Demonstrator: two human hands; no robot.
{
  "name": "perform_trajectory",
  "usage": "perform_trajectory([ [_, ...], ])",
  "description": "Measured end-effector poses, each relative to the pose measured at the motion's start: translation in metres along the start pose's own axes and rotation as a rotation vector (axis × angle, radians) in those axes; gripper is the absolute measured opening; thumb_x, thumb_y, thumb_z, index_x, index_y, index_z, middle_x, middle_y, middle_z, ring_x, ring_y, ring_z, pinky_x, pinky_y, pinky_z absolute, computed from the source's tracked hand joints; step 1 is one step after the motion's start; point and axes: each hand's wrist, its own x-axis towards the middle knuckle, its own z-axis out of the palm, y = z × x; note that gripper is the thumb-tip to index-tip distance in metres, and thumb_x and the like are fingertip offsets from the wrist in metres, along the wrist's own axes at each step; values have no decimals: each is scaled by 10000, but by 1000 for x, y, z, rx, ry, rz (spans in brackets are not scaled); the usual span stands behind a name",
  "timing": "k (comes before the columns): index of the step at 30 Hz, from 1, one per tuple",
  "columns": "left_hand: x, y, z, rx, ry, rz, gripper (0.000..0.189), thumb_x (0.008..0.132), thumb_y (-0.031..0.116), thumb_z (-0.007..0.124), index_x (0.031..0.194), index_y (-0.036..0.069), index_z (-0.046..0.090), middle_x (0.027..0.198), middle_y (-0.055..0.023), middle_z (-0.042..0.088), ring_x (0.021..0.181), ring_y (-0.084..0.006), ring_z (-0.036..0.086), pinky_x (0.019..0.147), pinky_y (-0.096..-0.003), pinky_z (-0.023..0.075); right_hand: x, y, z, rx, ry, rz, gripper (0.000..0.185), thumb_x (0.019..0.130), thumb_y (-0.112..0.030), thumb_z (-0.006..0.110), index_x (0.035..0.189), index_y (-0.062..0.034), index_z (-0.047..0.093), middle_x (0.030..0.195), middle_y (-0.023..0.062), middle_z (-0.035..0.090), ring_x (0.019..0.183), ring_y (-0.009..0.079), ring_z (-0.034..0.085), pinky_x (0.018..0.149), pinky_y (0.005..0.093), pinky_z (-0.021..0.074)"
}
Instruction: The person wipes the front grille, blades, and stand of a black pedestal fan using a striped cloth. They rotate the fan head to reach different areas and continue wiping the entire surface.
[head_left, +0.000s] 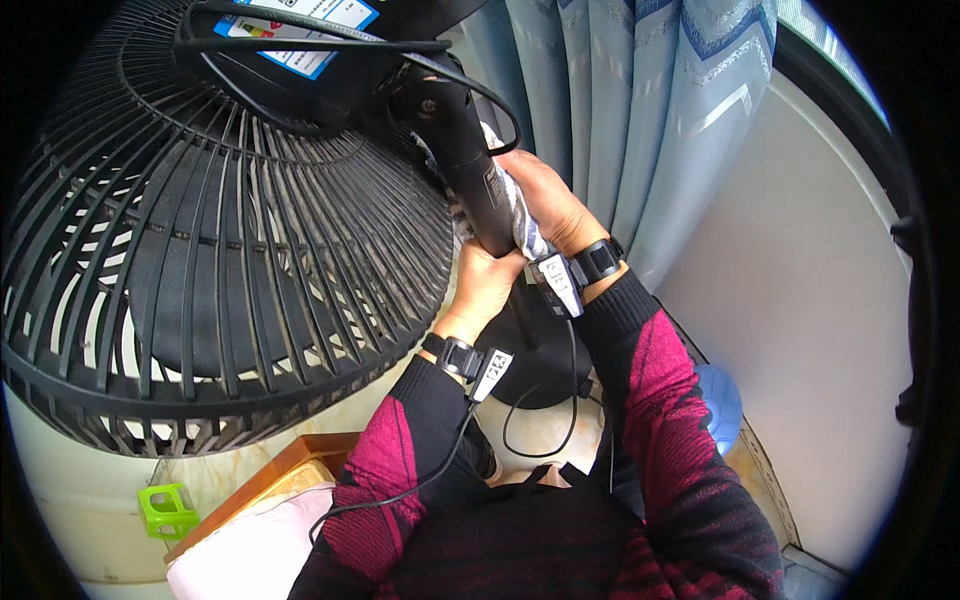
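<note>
A black pedestal fan fills the left and middle of the head view, its slatted grille (225, 277) tilted to the left. Below the fan's head, my left hand (484, 281) grips the lower part of the black pole (480, 187). Higher up, on the pole's right side, my right hand (551, 199) presses a striped cloth (525, 225) against it; the fingers lie hidden behind the pole and cloth. The round black base (540, 367) stands on the floor. A black power cord (337, 37) is looped over the motor housing, beside a label.
Blue curtains (622, 112) hang behind the pole, beside a pale wall panel (795, 262). At lower left are a wooden bed frame (262, 487) with pink bedding (247, 544) and a green plastic stool (166, 511). A blue plastic object (720, 405) lies by my right forearm.
</note>
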Motion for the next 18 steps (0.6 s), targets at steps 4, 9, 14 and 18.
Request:
perform_trajectory([
  [4,0,-6,-5,-44,-76,-82,158,875,54,764,1014,-18,744,954,-19,756,893,-90,674,804,-275,537,-7,13,-6,-88,93,-38,444,1083,-383,560,1173,26,711,1056,62,749,902,101,662,835,288,543],
  [9,2,-28,-10,62,-50,-129,304,844,9,742,1146,-15,724,1096,-68,763,1033,-154,691,926,-330,536,-28,40,-15,-332,174,-234,463,1114,-381,504,1208,41,671,1129,74,725,1054,156,624,976,328,486],
  [14,-30,-75,-34,655,-119,-191,501,936,9,627,1427,-7,527,1320,-168,668,1276,-273,614,1075,-383,485,-85,101,-49,-635,286,-64,518,1088,-436,530,1184,55,663,1089,201,731,1037,248,663,950,396,501],
  [18,-74,-97,-71,551,-276,-682,641,954,134,678,1511,37,375,1239,-138,652,960,-204,654,719,-342,573,-124,150,-72,-987,333,224,524,1069,-421,569,1064,89,689,920,132,745,816,228,638,777,421,521],
])
